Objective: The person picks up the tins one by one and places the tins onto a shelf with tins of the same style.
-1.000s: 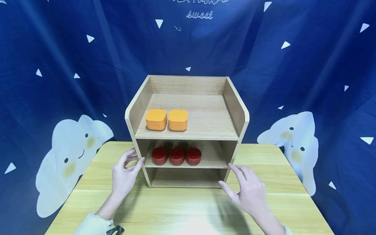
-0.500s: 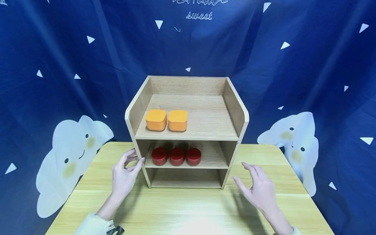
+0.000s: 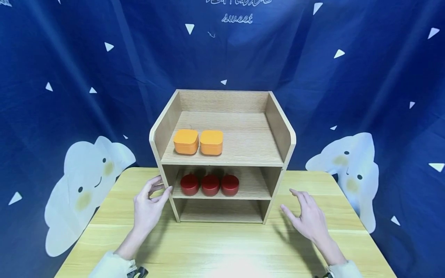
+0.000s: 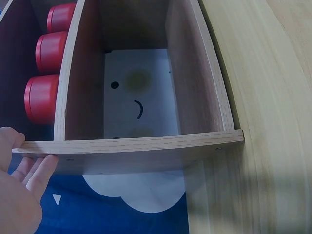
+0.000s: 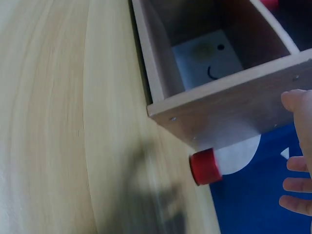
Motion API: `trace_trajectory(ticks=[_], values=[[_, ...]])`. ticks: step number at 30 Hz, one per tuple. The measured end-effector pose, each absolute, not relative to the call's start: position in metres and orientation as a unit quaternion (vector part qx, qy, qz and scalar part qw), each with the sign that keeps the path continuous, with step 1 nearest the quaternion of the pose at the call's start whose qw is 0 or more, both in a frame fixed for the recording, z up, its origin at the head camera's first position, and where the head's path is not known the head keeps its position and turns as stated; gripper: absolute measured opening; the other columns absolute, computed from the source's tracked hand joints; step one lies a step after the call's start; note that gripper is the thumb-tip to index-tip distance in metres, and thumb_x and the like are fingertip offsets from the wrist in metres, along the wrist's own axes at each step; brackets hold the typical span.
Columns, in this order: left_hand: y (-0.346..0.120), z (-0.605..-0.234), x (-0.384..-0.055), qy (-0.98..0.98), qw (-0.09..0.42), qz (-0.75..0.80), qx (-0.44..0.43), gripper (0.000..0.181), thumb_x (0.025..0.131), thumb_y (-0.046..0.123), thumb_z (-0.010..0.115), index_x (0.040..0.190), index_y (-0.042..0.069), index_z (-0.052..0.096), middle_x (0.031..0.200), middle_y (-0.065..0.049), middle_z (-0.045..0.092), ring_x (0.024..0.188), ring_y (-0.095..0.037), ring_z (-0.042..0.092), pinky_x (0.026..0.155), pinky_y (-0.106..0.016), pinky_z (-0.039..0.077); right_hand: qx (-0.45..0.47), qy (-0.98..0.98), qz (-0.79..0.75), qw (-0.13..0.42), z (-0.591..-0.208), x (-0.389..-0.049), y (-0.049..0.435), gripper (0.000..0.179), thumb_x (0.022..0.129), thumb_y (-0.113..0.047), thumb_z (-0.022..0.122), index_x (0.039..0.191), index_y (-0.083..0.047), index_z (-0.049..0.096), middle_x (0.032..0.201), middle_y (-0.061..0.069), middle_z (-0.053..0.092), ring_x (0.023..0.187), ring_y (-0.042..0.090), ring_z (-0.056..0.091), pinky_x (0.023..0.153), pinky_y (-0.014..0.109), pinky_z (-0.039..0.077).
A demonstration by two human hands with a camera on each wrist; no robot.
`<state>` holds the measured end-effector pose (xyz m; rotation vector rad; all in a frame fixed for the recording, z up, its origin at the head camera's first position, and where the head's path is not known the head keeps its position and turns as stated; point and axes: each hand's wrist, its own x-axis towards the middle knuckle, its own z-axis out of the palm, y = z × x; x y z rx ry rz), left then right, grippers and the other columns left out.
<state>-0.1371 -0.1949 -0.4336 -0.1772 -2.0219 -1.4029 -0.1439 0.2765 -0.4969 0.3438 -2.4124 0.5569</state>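
A light wooden shelf (image 3: 250, 135) with three levels stands on the table. My left hand (image 3: 147, 208) pinches the front edge of its left side panel, thumb at the front and fingers on the outer side, as the left wrist view also shows. To the right of the shelf, my right hand (image 3: 309, 220) hovers apart from the side panel, fingers loosely extended and holding nothing. Two orange square tins (image 3: 211, 142) sit on the top level towards the left. Three round red tins (image 3: 210, 185) stand in a row on the middle level.
In the right wrist view, another red tin (image 5: 205, 166) is on the table beside the shelf's outer right side; the shelf hides it in the head view. A blue curtain (image 3: 222, 58) with cloud faces hangs behind the wooden table (image 3: 208, 247).
My right hand has come away from the shelf's right side panel and moved to the right. My left hand has stayed on the left panel, and the tins have not moved.
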Motion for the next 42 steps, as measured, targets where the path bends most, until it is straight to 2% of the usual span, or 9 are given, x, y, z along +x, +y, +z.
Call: trace_trajectory(ticks=[5, 12, 16, 23, 28, 35, 38, 42], values=[[-0.194, -0.434, -0.137, -0.772, 0.331, -0.538, -0.066, 0.038, 0.086, -0.01, 0.079, 0.122, -0.002, 0.071, 0.117, -0.021, 0.078, 0.092, -0.003, 0.077, 0.069, -0.011, 0.063, 0.134, -0.925, 0.211, 0.286, -0.505, -0.158, 0.283, 0.06, 0.086, -0.035, 0.083, 0.136, -0.008, 0.064, 0.117, 0.013, 0.071, 0.105, 0.035, 0.069, 0.073, 0.054, 0.061], [-0.193, -0.434, -0.139, -0.767, 0.334, -0.543, -0.073, 0.037, 0.086, -0.01, 0.079, 0.122, -0.004, 0.07, 0.116, -0.025, 0.077, 0.092, 0.016, 0.068, 0.069, -0.009, 0.062, 0.166, -0.934, 0.217, 0.231, -0.515, -0.179, 0.296, 0.057, 0.091, -0.035, 0.079, 0.137, -0.007, 0.063, 0.125, 0.015, 0.071, 0.115, 0.039, 0.067, 0.089, 0.061, 0.061], [-0.192, -0.435, -0.139, -0.766, 0.333, -0.544, -0.074, 0.037, 0.086, -0.01, 0.079, 0.122, -0.003, 0.07, 0.116, -0.025, 0.077, 0.092, 0.015, 0.069, 0.069, -0.01, 0.062, 0.178, -0.937, 0.213, 0.212, -0.521, -0.191, 0.302, 0.057, 0.092, -0.036, 0.078, 0.138, -0.006, 0.063, 0.127, 0.016, 0.071, 0.116, 0.04, 0.068, 0.09, 0.061, 0.062], [-0.192, -0.434, -0.138, -0.772, 0.328, -0.54, -0.071, 0.038, 0.087, -0.009, 0.079, 0.122, -0.001, 0.071, 0.117, -0.022, 0.077, 0.092, -0.003, 0.077, 0.069, -0.012, 0.064, 0.171, -0.945, 0.211, 0.184, -0.529, -0.207, 0.309, 0.059, 0.093, -0.037, 0.077, 0.14, -0.006, 0.062, 0.122, 0.015, 0.072, 0.114, 0.039, 0.07, 0.088, 0.062, 0.063], [-0.193, -0.434, -0.139, -0.77, 0.332, -0.541, -0.073, 0.037, 0.086, -0.009, 0.079, 0.122, -0.003, 0.07, 0.117, -0.024, 0.077, 0.093, 0.002, 0.075, 0.069, -0.012, 0.063, 0.162, -0.95, 0.208, 0.167, -0.535, -0.217, 0.309, 0.061, 0.094, -0.042, 0.077, 0.141, -0.007, 0.06, 0.12, 0.014, 0.073, 0.112, 0.038, 0.07, 0.088, 0.062, 0.062], [-0.193, -0.434, -0.139, -0.765, 0.337, -0.543, -0.077, 0.036, 0.086, -0.01, 0.079, 0.121, -0.004, 0.07, 0.115, -0.026, 0.077, 0.092, 0.012, 0.071, 0.069, -0.01, 0.063, 0.155, -0.959, 0.197, 0.134, -0.546, -0.231, 0.306, 0.065, 0.093, -0.042, 0.076, 0.142, -0.003, 0.057, 0.127, 0.018, 0.071, 0.117, 0.041, 0.069, 0.092, 0.063, 0.062], [-0.193, -0.434, -0.139, -0.765, 0.338, -0.543, -0.074, 0.036, 0.086, -0.01, 0.079, 0.121, -0.005, 0.07, 0.115, -0.026, 0.076, 0.092, 0.012, 0.071, 0.069, -0.01, 0.062, 0.156, -0.96, 0.191, 0.13, -0.548, -0.238, 0.304, 0.064, 0.092, -0.04, 0.076, 0.14, -0.001, 0.058, 0.129, 0.019, 0.07, 0.119, 0.042, 0.068, 0.093, 0.064, 0.062], [-0.193, -0.434, -0.138, -0.768, 0.338, -0.54, -0.07, 0.037, 0.086, -0.01, 0.079, 0.121, -0.004, 0.07, 0.115, -0.025, 0.077, 0.092, 0.005, 0.074, 0.069, -0.01, 0.063, 0.156, -0.961, 0.184, 0.132, -0.55, -0.245, 0.3, 0.054, 0.09, -0.036, 0.075, 0.13, -0.003, 0.062, 0.124, 0.017, 0.071, 0.113, 0.039, 0.069, 0.086, 0.06, 0.064]])
